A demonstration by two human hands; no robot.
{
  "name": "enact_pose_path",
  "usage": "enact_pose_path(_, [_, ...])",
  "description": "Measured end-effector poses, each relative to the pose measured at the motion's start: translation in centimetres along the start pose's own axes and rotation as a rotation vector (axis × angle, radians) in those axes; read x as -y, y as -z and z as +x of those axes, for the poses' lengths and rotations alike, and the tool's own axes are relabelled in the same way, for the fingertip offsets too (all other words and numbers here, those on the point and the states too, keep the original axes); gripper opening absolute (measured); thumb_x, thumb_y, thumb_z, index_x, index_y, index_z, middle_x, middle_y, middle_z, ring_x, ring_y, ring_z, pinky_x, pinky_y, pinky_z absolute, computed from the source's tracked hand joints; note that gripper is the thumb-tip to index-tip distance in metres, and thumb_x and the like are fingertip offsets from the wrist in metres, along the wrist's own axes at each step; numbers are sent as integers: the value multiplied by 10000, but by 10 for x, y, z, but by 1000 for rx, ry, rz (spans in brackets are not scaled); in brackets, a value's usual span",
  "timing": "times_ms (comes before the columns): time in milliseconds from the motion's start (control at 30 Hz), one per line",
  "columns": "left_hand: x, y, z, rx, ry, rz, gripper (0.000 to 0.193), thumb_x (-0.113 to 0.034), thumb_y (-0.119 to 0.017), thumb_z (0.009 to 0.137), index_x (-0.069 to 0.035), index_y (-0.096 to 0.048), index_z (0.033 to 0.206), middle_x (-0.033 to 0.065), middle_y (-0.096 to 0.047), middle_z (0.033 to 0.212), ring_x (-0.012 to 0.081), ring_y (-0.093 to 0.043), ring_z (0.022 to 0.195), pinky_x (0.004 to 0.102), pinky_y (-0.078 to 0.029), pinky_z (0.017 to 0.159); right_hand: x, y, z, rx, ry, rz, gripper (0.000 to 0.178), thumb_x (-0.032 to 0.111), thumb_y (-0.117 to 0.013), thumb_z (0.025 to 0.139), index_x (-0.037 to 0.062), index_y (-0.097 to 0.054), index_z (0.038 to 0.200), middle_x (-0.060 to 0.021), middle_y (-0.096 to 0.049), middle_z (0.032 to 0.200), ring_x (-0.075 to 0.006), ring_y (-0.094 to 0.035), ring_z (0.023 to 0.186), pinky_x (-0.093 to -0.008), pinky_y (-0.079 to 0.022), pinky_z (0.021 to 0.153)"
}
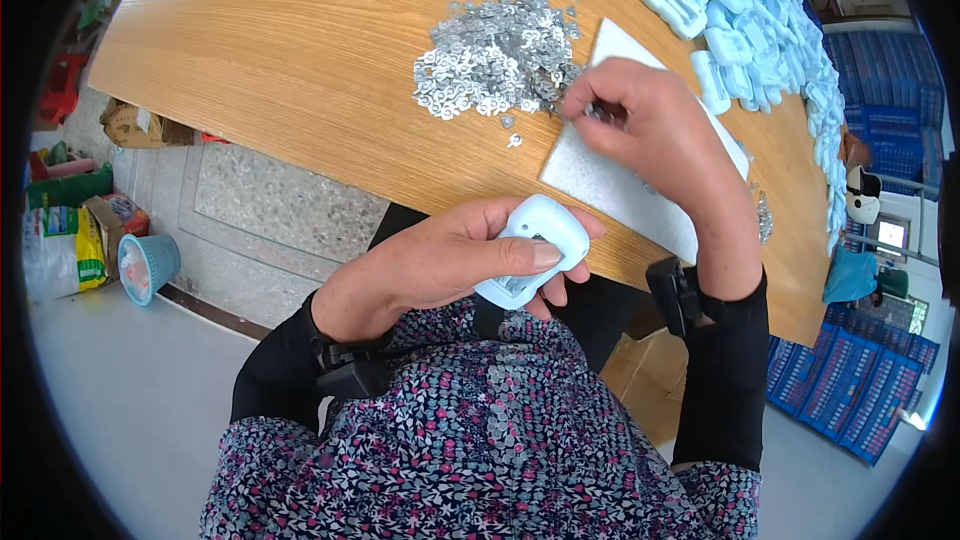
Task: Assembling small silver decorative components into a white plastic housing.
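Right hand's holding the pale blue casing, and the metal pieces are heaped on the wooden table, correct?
Wrong hand: the head view shows the left hand holding the pale blue casing. The metal pieces are heaped on the wooden table.

The left hand [450,255] hides parts of the light-blue casing [553,225], whose underside is turned from view. The small pieces [603,114] in the right hand [640,115] are too small and shaded to identify, and that hand covers some of the white board [590,165]. The upper edge cuts off the tabletop [300,90] and the casing heap [745,25].
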State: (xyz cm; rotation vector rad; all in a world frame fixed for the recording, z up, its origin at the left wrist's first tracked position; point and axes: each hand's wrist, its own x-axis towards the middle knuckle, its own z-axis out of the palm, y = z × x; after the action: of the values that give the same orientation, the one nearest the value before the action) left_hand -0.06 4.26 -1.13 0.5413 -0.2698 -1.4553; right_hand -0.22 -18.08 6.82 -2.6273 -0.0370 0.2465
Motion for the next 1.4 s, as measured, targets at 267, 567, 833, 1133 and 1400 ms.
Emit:
enact_pose_path(267, [0,-2,2,-6,-9,5,488,-150,-555,995,33,-434,1431,176,-662,1150,229,-704,935,361,-586,823,-25,10,-28,-33,56,-60,120,2,-682,844,33,-717,954,-71,-687,835,-167,-644,733,-285,-507,673])
enact_pose_path(567, [2,-4,3,-48,-14,31,494,-158,-570,986,29,-442,1425,166,-666,1144,226,-710,916,369,-599,814,-26,-1,-49,-201,-50,-99,136,25,-707,845,25,-692,980,-74,-684,848,-167,-645,733,-282,-510,675])
enact_pose_path(833, [3,-5,6,-55,-6,33,521,-187,-599,972,26,-446,1422,149,-660,1128,219,-698,938,369,-599,818,-26,-28,-63,-243,-39,-158,124,47,-678,846,44,-691,969,-107,-661,872,-245,-653,791,-341,-516,708])
enact_pose_path(1133, [-3,-21,15,-184,-52,-25,525,-146,-556,978,-10,-400,1460,156,-652,1134,225,-687,975,391,-602,845,-31,-22,-80,-281,-201,137,140,113,-628,876,63,-690,990,-130,-667,961,-334,-652,910,-388,-524,806])
enact_pose_path(1400, [-3,-26,27,-302,-144,2,514,-129,-541,986,-32,-387,1467,138,-648,1111,201,-673,981,379,-599,859,-36,-33,-84,-294,-140,-30,113,134,-633,871,72,-668,959,-129,-643,929,-346,-645,884,-411,-527,782])
